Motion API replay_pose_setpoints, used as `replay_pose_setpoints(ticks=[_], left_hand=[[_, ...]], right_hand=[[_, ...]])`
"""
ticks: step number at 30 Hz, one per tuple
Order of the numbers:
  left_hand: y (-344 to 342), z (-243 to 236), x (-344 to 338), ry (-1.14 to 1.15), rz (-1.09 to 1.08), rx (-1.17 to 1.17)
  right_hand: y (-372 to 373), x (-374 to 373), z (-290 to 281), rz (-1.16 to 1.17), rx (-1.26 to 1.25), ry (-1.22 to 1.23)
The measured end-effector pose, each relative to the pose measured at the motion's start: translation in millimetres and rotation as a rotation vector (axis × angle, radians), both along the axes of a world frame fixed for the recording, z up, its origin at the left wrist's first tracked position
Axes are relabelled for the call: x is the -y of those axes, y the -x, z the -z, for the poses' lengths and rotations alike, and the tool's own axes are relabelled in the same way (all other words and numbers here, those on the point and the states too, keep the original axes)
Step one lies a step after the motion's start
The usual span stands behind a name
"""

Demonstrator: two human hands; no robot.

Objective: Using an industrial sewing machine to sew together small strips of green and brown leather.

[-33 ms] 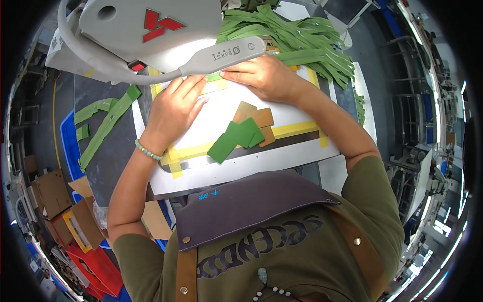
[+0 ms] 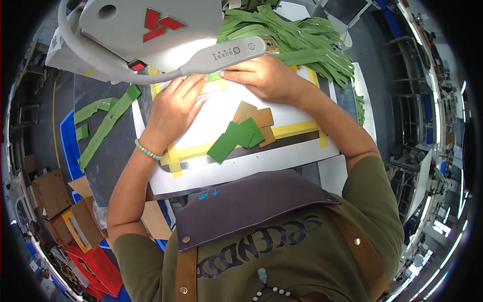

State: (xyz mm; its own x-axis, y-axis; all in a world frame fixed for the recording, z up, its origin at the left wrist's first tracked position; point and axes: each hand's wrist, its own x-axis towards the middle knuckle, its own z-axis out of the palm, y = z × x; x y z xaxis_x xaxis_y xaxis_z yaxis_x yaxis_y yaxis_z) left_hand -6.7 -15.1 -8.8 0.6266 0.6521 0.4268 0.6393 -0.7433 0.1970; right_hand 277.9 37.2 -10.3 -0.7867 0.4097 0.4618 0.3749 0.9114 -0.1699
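Green piece (image 2: 214, 77): between the fingertips of 2 hands, just beyond the grey paddle (image 2: 221, 56); visible part runs roughly left to right.
Left hand (image 2: 171, 113): fingers stretched flat, thumb apart, tips by the piece's left side; nothing seen gripped.
Right hand (image 2: 269, 78): fingers bent, tips by its right side; cannot tell if they pinch.
Nearer hand: neither, clearly.
Surface (image 2: 103, 178): dark, carrying a white sheet (image 2: 201, 126) with loose green and tan cards (image 2: 241, 132).
Room: workshop, cardboard boxes (image 2: 52, 194) at left.
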Motion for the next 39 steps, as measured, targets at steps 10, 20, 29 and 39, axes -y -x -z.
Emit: replay_pose_setpoints(ticks=[10,20,29,39], left_hand=[[-3,-1,2,-0.037,-0.018,-0.028],[-2,-4,4,-0.047,-0.024,-0.07],[0,-3,4,0.013,-0.018,0.032],[1,-2,2,0.022,-0.006,0.039]], right_hand=[[33,-35,-8,0.143,-0.873,1.205],[3,4,-21,0.24,-0.256,0.579],[9,10,3,0.132,-0.171,0.092],[6,9,1,0.177,-0.154,0.086]])
